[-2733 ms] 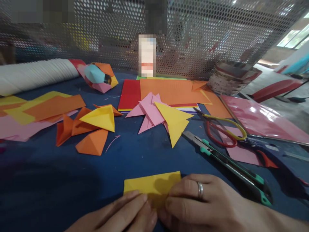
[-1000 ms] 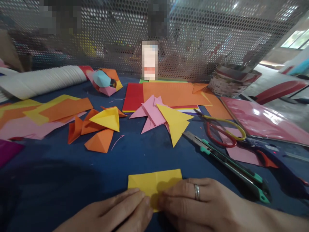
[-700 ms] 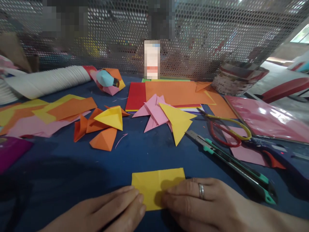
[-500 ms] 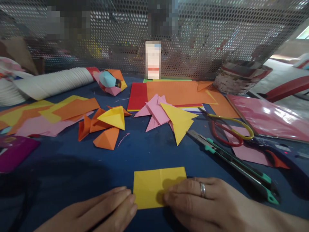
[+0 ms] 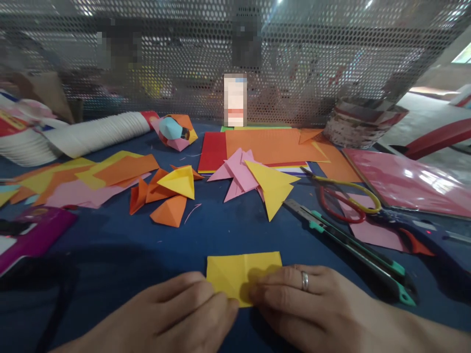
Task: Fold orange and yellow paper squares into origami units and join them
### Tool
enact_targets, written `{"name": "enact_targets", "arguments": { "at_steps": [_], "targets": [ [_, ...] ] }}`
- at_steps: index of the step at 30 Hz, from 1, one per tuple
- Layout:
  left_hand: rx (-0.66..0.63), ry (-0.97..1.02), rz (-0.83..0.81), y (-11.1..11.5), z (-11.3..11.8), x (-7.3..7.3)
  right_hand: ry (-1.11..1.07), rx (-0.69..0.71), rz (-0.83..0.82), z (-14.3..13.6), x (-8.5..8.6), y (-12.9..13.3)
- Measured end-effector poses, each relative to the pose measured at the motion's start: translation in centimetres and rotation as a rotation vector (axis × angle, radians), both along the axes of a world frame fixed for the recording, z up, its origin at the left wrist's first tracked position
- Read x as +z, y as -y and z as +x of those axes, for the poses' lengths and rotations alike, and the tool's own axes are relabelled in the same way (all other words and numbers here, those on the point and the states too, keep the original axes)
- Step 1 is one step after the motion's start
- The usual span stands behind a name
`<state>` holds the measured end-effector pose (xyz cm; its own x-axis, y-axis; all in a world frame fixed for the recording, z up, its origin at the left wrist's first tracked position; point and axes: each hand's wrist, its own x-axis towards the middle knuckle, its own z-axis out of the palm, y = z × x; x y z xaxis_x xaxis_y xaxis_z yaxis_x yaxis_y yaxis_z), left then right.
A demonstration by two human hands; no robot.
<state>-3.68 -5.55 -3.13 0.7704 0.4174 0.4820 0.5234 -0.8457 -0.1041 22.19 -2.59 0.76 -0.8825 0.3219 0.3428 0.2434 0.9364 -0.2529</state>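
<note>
A folded piece of yellow paper [image 5: 239, 274], with a crease down its middle, lies on the blue table in front of me. My left hand [image 5: 180, 311] has its fingers curled closed over the paper's lower left corner, and the fingertips hide that part. From the other side, my right hand [image 5: 312, 304], with a ring on one finger, holds the right half down with its fingers pressed together. Beyond the paper are folded orange pieces [image 5: 169, 211], a yellow folded piece [image 5: 270, 189] and pink folded pieces [image 5: 239, 171].
On the right lie a box cutter [image 5: 353, 250] with its blade out, scissors [image 5: 344, 206] and a dark blue tool [image 5: 415, 235]. Stacked coloured sheets [image 5: 272, 144], paper cups [image 5: 103, 132] and a woven basket [image 5: 364, 122] stand before a perforated metal screen [image 5: 176, 73]. A purple packet [image 5: 47, 230] is at left.
My left hand has moved right and its fingers have curled onto the paper's lower left corner. The right hand stays on the right half. The camera view has shifted slightly.
</note>
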Motion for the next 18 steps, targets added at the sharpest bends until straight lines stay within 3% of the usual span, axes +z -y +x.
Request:
{"name": "enact_targets", "arguments": {
  "at_steps": [3, 6, 14, 18],
  "targets": [
    [-0.041, 0.086, -0.053, -0.9, 2.5, 1.5, 0.042, -0.016, -0.001, -0.1, 0.0, 0.0],
    [-0.029, 0.136, -0.066, -1.4, 3.2, 2.2, 0.096, -0.007, -0.007, -0.2, 0.1, -0.3],
    [-0.102, 0.157, -0.109, -1.5, 1.2, 1.4, 0.086, -0.004, -0.017, 0.0, 0.3, -0.1],
    [-0.167, 0.029, -0.083, -1.4, -0.7, 1.2, 0.074, 0.004, -0.020, 0.0, 0.3, -0.1]
  ]
}}
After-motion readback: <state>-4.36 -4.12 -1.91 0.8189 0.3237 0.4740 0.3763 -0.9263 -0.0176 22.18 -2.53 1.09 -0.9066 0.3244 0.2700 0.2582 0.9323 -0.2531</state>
